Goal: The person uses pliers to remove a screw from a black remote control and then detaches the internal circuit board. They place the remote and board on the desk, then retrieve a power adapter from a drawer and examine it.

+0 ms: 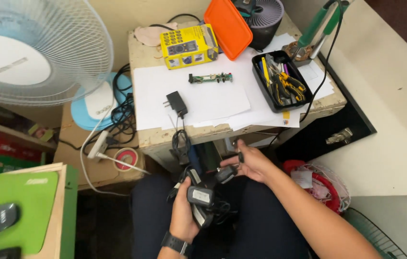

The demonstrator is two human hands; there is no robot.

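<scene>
Down over the lap, the left hand (184,211) is clenching its grip on a black power adapter (200,196), while the right hand (251,163) is pinching the adapter's small black plug (226,173) below the table (160,136).

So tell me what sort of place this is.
Probably a small home electronics repair bench: a bare circuit board lies on white paper, a black tray of hand tools sits beside it, and a soldering iron stand is at the table's corner.

A table (155,136) is standing beyond the hands, a plug adapter (176,102) and circuit board (210,77) lying on it, a tool tray (280,80) sitting farther right.
</scene>
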